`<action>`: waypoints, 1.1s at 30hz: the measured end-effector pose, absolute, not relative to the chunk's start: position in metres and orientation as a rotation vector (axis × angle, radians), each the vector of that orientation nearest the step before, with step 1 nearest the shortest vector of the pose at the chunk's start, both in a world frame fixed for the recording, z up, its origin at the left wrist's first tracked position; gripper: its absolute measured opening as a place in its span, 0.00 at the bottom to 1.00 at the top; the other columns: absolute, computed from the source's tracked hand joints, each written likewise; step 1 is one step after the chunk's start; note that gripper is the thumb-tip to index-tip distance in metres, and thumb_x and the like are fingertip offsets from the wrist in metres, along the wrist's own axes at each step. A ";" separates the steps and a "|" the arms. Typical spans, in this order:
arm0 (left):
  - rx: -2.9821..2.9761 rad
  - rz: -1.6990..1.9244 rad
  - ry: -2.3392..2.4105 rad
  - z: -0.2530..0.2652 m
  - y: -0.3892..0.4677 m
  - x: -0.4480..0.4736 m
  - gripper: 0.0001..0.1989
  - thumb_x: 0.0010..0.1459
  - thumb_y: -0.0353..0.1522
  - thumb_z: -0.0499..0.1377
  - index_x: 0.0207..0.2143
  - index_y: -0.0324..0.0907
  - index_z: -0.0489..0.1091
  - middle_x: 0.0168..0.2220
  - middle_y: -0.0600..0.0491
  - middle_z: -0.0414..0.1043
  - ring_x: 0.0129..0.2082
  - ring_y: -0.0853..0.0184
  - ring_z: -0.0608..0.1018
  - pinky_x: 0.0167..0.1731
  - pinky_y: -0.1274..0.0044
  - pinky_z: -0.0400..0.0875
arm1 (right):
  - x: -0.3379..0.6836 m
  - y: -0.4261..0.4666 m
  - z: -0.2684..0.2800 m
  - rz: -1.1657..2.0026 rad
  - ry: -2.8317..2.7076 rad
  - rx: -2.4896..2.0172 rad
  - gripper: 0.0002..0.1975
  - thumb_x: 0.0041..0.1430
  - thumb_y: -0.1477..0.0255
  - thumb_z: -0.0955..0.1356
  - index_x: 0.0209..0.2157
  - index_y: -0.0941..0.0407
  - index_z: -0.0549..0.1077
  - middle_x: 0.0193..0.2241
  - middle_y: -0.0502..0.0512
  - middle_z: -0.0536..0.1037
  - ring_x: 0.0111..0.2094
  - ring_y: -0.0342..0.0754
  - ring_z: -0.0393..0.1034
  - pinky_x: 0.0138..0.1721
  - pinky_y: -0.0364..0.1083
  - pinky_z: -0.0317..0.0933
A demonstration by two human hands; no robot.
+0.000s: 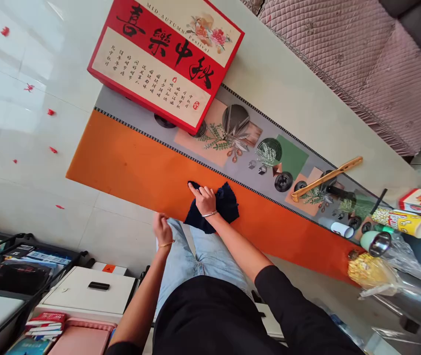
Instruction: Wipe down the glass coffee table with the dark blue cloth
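One navy cloth (pixel 228 199), centre stage!

We find it at six o'clock: right hand (pixel 206 201) on top, any grip hidden, seemingly pinning it to the orange tablecloth (pixel 129 158). Left hand (pixel 163 229) at eight, curled; we can't tell if it's gripping anything. Mid-Autumn gift box (pixel 164 59) at eleven, perhaps leaving elbow room.

That dark navy cloth (pixel 228 203) there lies rumpled, its outline uneven, at the orange edge of the table (pixel 129 158).
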State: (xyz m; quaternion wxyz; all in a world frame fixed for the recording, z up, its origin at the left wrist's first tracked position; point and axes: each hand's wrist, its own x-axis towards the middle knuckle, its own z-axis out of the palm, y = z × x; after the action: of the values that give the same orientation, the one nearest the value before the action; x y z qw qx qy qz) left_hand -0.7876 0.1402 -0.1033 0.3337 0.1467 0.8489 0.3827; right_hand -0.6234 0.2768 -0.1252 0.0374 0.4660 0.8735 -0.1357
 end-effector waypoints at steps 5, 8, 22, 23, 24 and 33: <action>1.282 0.639 2.109 -0.126 0.186 -0.780 0.12 0.60 0.33 0.51 0.22 0.45 0.59 0.27 0.49 0.64 0.31 0.62 0.68 0.37 0.69 0.64 | -0.596 0.260 -0.116 -0.425 2.652 1.359 0.25 0.72 0.76 0.57 0.65 0.41 0.63 0.29 0.54 0.69 0.36 0.49 0.58 0.38 0.48 0.45; 1.360 0.593 2.128 -0.141 0.184 -0.781 0.13 0.61 0.35 0.53 0.22 0.46 0.61 0.26 0.49 0.65 0.30 0.61 0.68 0.37 0.68 0.63 | -0.607 0.267 -0.121 -0.433 2.676 1.353 0.26 0.73 0.75 0.57 0.66 0.41 0.60 0.31 0.55 0.70 0.37 0.50 0.59 0.38 0.48 0.45; 1.219 0.624 2.134 -0.149 0.180 -0.777 0.17 0.62 0.40 0.52 0.21 0.46 0.61 0.26 0.48 0.63 0.30 0.61 0.68 0.39 0.66 0.62 | -0.595 0.264 -0.119 -0.376 2.694 1.360 0.26 0.73 0.76 0.57 0.67 0.40 0.58 0.28 0.53 0.68 0.35 0.50 0.57 0.38 0.48 0.43; 1.212 0.622 2.133 -0.149 0.180 -0.777 0.17 0.62 0.40 0.52 0.21 0.46 0.61 0.26 0.48 0.63 0.31 0.60 0.68 0.39 0.66 0.61 | -0.594 0.264 -0.118 -0.378 2.689 1.367 0.27 0.73 0.76 0.57 0.67 0.39 0.59 0.28 0.53 0.68 0.35 0.50 0.57 0.38 0.48 0.44; 1.206 0.619 2.133 -0.150 0.180 -0.777 0.18 0.62 0.40 0.53 0.20 0.46 0.61 0.26 0.48 0.63 0.31 0.60 0.68 0.39 0.66 0.61 | -0.593 0.264 -0.118 -0.382 2.686 1.376 0.27 0.73 0.77 0.57 0.66 0.39 0.60 0.28 0.53 0.68 0.35 0.50 0.57 0.38 0.48 0.44; 1.392 0.617 2.204 -0.158 0.178 -0.776 0.19 0.66 0.36 0.49 0.21 0.45 0.62 0.25 0.49 0.63 0.28 0.62 0.66 0.36 0.68 0.59 | -0.604 0.272 -0.121 -0.420 2.698 1.384 0.25 0.74 0.76 0.55 0.65 0.40 0.62 0.27 0.53 0.68 0.35 0.49 0.58 0.38 0.48 0.45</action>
State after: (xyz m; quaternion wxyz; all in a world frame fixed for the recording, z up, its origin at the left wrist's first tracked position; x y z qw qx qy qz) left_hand -0.7757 0.1775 -0.1579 0.2293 0.5057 0.8009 0.2240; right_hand -0.6044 0.2721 -0.1212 0.0404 0.4518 0.8806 -0.1370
